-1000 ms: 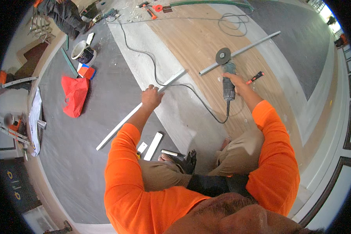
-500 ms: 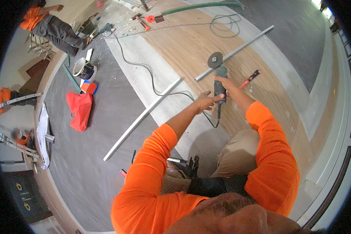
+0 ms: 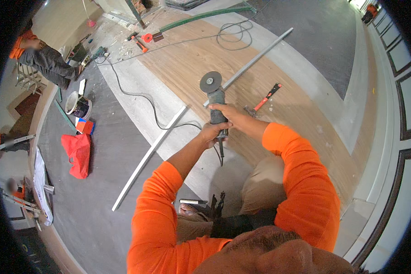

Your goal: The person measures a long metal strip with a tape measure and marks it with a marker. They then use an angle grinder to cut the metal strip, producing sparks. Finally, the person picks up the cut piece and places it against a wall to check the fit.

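Note:
An angle grinder (image 3: 218,97) with a dark cutting disc (image 3: 210,82) is held in front of me, disc end away from me. My right hand (image 3: 229,116) wraps round the middle of its body. Closer to me, my left hand (image 3: 212,133) is closed round the rear end, just by the cord. Beyond the disc, a grey metal bar (image 3: 260,56) lies across the floor, its near end beside the grinder. Whether the disc touches the bar, I cannot tell. To the right of my hands lies a hammer (image 3: 262,101) with a red and black handle.
A pale bar (image 3: 149,158) lies on the left, crossed by the power cord (image 3: 156,114). Further left are a red bag (image 3: 77,154), a bucket (image 3: 80,105) and a person (image 3: 45,59). Another hammer (image 3: 140,44) and a green strip (image 3: 201,19) lie at the far side.
My left hand has gone from loosely extended fingers to a closed grip on the grinder's rear. The whole view has shifted, with the grinder and floor items now further left.

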A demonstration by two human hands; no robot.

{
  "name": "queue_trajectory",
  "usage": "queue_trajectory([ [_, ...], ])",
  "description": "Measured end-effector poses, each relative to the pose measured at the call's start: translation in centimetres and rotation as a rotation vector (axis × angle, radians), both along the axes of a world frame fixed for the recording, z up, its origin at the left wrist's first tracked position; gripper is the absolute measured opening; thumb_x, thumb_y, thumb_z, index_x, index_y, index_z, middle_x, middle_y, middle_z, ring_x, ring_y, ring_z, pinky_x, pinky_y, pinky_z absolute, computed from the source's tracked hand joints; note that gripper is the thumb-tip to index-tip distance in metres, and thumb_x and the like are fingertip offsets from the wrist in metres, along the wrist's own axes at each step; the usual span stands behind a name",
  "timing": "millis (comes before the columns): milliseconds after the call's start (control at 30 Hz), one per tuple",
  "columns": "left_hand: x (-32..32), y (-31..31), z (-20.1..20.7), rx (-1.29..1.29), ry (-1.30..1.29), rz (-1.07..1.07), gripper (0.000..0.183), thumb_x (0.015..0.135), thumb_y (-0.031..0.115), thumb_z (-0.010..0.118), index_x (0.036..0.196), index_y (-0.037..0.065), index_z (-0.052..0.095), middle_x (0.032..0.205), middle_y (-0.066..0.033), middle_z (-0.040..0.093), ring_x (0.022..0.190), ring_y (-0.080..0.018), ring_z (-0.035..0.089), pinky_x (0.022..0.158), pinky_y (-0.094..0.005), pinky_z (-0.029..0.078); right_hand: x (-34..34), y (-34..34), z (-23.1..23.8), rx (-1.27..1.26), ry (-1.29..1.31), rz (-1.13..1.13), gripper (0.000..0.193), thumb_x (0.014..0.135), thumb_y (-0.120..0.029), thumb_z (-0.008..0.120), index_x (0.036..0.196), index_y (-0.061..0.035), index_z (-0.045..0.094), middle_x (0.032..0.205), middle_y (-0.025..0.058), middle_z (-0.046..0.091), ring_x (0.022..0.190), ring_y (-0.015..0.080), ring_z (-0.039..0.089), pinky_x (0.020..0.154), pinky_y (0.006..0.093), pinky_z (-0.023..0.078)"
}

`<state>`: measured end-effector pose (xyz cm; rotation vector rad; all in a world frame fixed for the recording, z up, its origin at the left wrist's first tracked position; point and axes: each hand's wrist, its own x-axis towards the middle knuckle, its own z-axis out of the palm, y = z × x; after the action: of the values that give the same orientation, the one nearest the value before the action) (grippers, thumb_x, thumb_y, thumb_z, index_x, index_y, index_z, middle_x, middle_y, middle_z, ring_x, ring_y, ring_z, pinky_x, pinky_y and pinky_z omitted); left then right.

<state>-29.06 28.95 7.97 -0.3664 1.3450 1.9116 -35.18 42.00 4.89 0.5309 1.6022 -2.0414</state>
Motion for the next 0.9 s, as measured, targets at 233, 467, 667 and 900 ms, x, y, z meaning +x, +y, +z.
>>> queue_trajectory([
  [233, 2.9, -4.9, 3.2, -0.145, 0.133, 0.114, 0.036, 0.074, 0.013, 0.082, 0.102, 0.005, 0.061, 0.086, -0.0040, 0.061, 0.069, -0.0172, 0.060, 0.061, -0.0347, 0.056, 1.9, -5.4, 4.0, -0.114, -0.032, 0.107, 0.048, 0.076, -0.033, 0.084, 0.103, 0.0007, 0.064, 0.085, 0.0089, 0.066, 0.069, 0.0215, 0.066, 0.061, 0.0396, 0.055],
  [467, 8.5, -13.0, 2.3, -0.414, 0.334, 0.099, 0.042, 0.069, 0.014, 0.082, 0.104, 0.001, 0.062, 0.090, -0.0065, 0.063, 0.073, -0.0153, 0.061, 0.060, -0.0321, 0.052, 5.5, -10.7, 4.3, -0.189, 0.027, 0.446, 0.058, 0.082, -0.039, 0.080, 0.121, -0.0012, 0.059, 0.108, 0.0075, 0.066, 0.100, 0.0211, 0.062, 0.094, 0.0388, 0.047],
  [667, 13.5, -16.8, 1.4, -0.325, 0.341, 0.215, 0.064, 0.068, 0.016, 0.086, 0.120, -0.003, 0.054, 0.097, -0.0089, 0.064, 0.084, -0.0189, 0.063, 0.074, -0.0355, 0.054, 4.5, -8.6, 3.7, -0.057, 0.083, 1.057, 0.055, 0.087, -0.040, 0.075, 0.125, -0.0032, 0.060, 0.110, 0.0069, 0.068, 0.104, 0.0197, 0.063, 0.094, 0.0397, 0.048],
  [900, 17.9, -23.0, -1.5, -0.370, 0.089, 0.483, 0.071, 0.069, 0.011, 0.086, 0.127, -0.004, 0.047, 0.100, -0.0129, 0.063, 0.083, -0.0228, 0.065, 0.076, -0.0367, 0.056, -7.7, 4.7, -13.6, 1.368, 0.861, 1.020, 0.039, 0.091, -0.039, 0.062, 0.104, -0.0044, 0.074, 0.094, 0.0141, 0.072, 0.081, 0.0213, 0.068, 0.072, 0.0364, 0.055],
])
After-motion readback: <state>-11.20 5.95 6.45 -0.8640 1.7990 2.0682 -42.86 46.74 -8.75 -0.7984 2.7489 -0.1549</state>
